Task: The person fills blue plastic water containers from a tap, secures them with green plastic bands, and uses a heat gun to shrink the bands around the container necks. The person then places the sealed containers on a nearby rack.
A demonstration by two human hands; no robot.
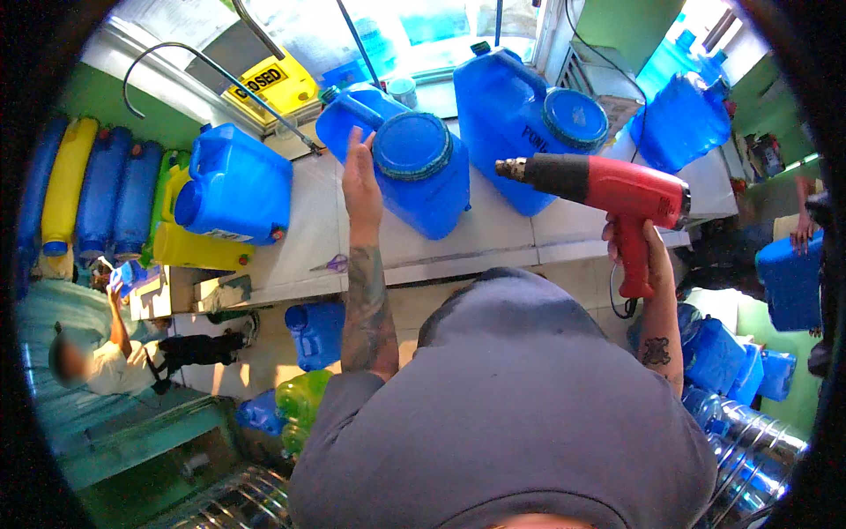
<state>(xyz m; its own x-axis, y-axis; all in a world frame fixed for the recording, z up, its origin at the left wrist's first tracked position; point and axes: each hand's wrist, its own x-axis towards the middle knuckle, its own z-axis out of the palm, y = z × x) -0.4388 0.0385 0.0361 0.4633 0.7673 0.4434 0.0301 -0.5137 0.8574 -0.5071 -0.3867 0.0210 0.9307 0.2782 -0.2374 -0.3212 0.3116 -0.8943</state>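
Observation:
My right hand grips the handle of a red and black heat gun. Its metal nozzle points left, over the larger blue jug and towards the nearer one. That nearer blue plastic jug stands on the tiled counter with a wide round lid facing me. Beside the lid's left edge is my left hand, fingers extended near the jug's handle; whether it touches the jug is unclear. Marker writing shows on the larger jug, partly behind the heat gun.
Another blue jug and a yellow container sit on the left. Purple-handled scissors lie near the front edge of the counter. Curved metal spouts reach overhead. One person is at left; another's hand holds a blue container.

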